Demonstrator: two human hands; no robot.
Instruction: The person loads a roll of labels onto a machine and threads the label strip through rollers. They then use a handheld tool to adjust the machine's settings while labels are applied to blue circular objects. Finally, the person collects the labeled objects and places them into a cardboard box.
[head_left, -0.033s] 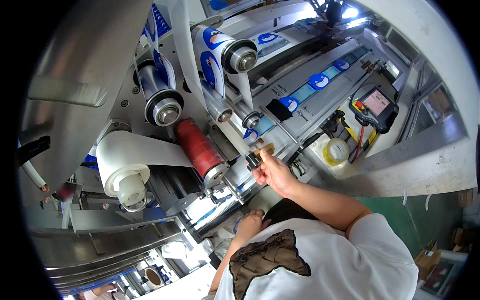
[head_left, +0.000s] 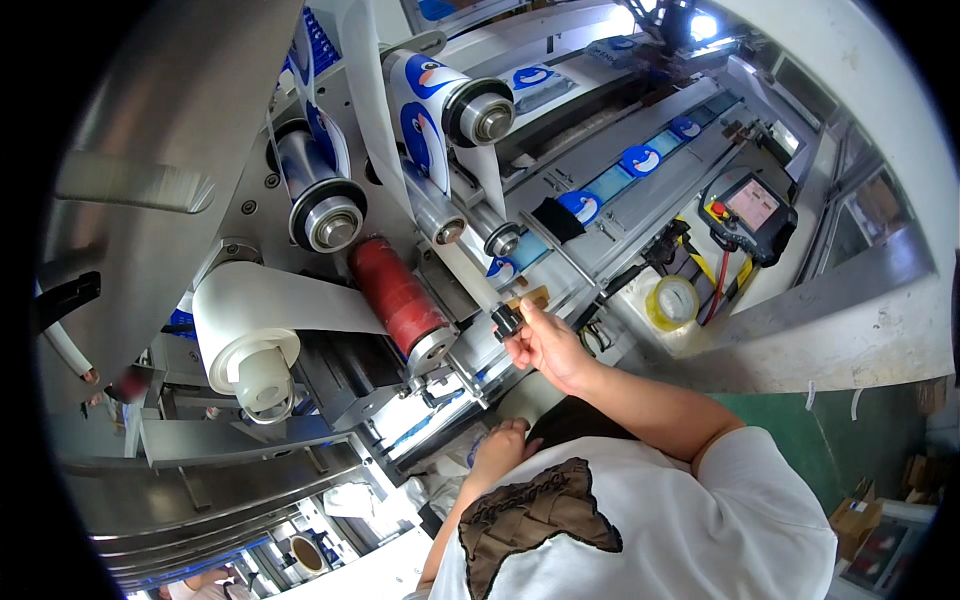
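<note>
Yellow tape roll (head_left: pixel 653 305) near control pendant (head_left: pixel 752 206)

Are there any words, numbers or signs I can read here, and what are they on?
None reads clearly.
Screen on the control panel: too small to read.
Brown shirt patch: marks too blurred to tell if they're letters.
Round blue labels: cartoon pictures, no readable words.
Black knob at the right fingers: no writing visible.
</note>
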